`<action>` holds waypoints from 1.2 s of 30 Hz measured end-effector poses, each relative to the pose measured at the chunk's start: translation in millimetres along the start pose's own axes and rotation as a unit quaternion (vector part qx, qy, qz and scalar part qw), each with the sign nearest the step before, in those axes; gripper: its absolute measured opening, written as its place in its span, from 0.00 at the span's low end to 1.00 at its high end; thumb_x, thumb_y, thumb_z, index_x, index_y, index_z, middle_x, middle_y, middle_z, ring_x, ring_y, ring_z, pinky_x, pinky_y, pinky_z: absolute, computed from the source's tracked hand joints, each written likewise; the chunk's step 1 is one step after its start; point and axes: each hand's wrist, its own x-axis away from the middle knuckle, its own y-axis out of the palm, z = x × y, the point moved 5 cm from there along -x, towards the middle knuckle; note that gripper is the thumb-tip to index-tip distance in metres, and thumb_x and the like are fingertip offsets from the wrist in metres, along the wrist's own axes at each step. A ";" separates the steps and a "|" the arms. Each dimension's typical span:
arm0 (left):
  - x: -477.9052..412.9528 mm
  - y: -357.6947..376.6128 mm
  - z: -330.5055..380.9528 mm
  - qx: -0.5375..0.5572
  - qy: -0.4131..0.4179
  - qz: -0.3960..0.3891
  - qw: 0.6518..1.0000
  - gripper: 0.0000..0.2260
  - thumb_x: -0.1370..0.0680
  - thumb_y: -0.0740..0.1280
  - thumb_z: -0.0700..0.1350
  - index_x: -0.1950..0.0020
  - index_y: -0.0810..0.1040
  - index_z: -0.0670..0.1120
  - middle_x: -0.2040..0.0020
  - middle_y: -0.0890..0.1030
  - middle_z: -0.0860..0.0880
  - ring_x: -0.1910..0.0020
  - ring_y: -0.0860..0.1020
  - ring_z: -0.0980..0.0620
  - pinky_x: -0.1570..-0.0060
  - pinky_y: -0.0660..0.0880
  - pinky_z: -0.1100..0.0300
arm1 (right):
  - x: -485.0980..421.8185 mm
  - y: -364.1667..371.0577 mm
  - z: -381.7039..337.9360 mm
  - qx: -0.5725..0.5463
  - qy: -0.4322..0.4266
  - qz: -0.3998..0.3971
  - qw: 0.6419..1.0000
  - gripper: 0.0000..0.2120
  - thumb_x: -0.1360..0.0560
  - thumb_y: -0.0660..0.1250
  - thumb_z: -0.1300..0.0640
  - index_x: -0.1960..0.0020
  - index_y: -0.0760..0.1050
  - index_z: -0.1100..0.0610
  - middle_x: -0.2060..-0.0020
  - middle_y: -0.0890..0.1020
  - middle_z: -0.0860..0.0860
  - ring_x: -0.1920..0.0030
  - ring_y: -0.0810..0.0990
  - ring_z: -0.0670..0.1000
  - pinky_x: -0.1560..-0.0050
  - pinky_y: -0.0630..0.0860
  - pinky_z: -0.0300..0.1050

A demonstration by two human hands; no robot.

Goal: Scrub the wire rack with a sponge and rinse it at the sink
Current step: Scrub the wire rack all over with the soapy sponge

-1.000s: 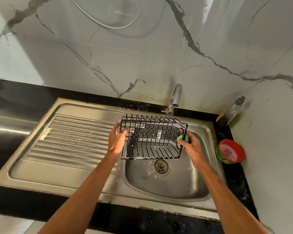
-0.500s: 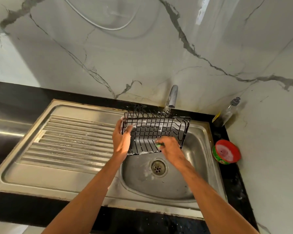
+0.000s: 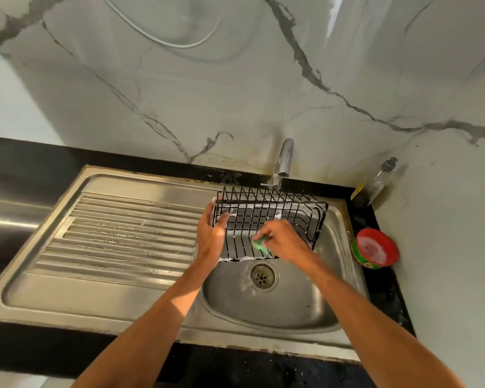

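Both grips are closed on something: the left hand (image 3: 212, 236) clasps the left end of the black wire rack (image 3: 269, 219), thumb hooked over its top edge, and the right hand (image 3: 284, 242) pinches a green sponge (image 3: 260, 244) against the rack's lower wires. That rack is tilted over the basin of the steel sink (image 3: 291, 306), just below the tap (image 3: 283, 163), with white suds along its edges.

Suds make the wire slick, so in my judgement the rack could slip from the one-handed hold and clatter into the basin if the sponge presses hard. Foam could also spatter onto the black desk (image 3: 387, 292).

A red-lidded tub (image 3: 374, 249) and a clear bottle (image 3: 375, 183) stand at the right; their labels are too small to read.
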 end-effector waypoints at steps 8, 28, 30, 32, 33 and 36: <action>16.4 18.5 32.5 0.021 -0.017 -0.012 1.000 0.30 0.20 0.70 0.47 0.20 0.62 0.50 0.21 0.65 0.45 0.24 0.66 0.43 0.25 0.64 0.42 | 1.6 23.9 -31.8 0.014 -0.043 -0.055 0.997 0.10 0.26 0.71 0.68 0.50 0.84 0.56 0.51 0.82 0.48 0.52 0.79 0.43 0.44 0.79 0.44; 13.7 21.9 25.4 0.054 -0.057 0.011 0.997 0.34 0.22 0.71 0.52 0.19 0.60 0.51 0.21 0.65 0.46 0.24 0.67 0.43 0.26 0.64 0.39 | 20.9 18.2 -42.2 -0.004 -0.044 -0.051 0.998 0.07 0.24 0.66 0.66 0.48 0.82 0.61 0.48 0.83 0.55 0.49 0.81 0.50 0.45 0.80 0.49; 11.1 17.1 22.9 0.062 -0.062 0.021 0.996 0.35 0.23 0.72 0.52 0.19 0.61 0.52 0.21 0.65 0.46 0.24 0.67 0.43 0.26 0.65 0.38 | 23.1 -2.1 -16.5 0.050 -0.014 0.008 0.999 0.10 0.24 0.65 0.66 0.47 0.82 0.60 0.42 0.81 0.56 0.41 0.79 0.55 0.38 0.77 0.53; 10.2 14.2 26.6 0.056 -0.051 0.018 0.997 0.39 0.27 0.73 0.58 0.20 0.62 0.53 0.21 0.66 0.46 0.25 0.67 0.43 0.27 0.66 0.37 | 24.9 -5.6 -6.7 0.100 0.012 0.064 0.993 0.13 0.25 0.67 0.70 0.44 0.82 0.60 0.39 0.80 0.57 0.37 0.78 0.56 0.34 0.75 0.53; 7.9 13.6 27.0 0.050 -0.037 0.012 0.998 0.43 0.32 0.73 0.65 0.20 0.63 0.53 0.21 0.67 0.47 0.25 0.68 0.43 0.27 0.65 0.38 | 25.8 3.9 -13.6 0.099 0.004 0.064 0.993 0.14 0.25 0.67 0.71 0.43 0.82 0.59 0.39 0.80 0.57 0.37 0.78 0.55 0.34 0.75 0.52; 4.3 16.8 29.5 0.024 0.015 -0.018 0.999 0.55 0.42 0.69 0.78 0.21 0.64 0.51 0.22 0.68 0.47 0.26 0.69 0.46 0.26 0.64 0.42 | 30.8 36.2 -48.4 0.063 -0.070 0.027 0.995 0.12 0.25 0.67 0.69 0.45 0.82 0.59 0.44 0.81 0.54 0.42 0.78 0.51 0.38 0.77 0.47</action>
